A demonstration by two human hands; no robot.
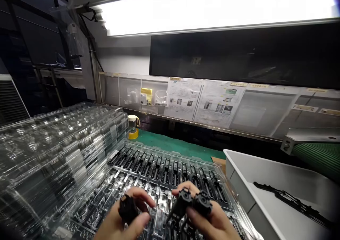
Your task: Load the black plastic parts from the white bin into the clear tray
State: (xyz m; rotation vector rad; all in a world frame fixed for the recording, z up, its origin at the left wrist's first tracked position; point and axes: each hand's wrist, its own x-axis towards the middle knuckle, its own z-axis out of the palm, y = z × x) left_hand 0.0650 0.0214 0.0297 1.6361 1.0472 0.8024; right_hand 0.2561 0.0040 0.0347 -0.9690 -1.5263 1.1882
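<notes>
Over a clear plastic tray (pixel 159 149), my left hand (pixel 127 215) curls around a black plastic part (pixel 128 208), its thumb and index finger apart at the tips. To its right, my right hand (pixel 209 218) grips two black parts side by side, a left one (pixel 183 199) and a right one (pixel 203 202), their ends facing up. Long black parts (pixel 166 171) lie in a row in the tray's far slots. Nearer slots look clear and shiny; the hands hide some of them.
A tall stack of clear trays (pixel 66 151) stands at left. A white bin (pixel 265 165) at right holds a black strip (pixel 292 201). Behind are a lidded cup (pixel 132 123) on yellow tape, a green mat (pixel 175 144) and a green-belted conveyor (pixel 318 155).
</notes>
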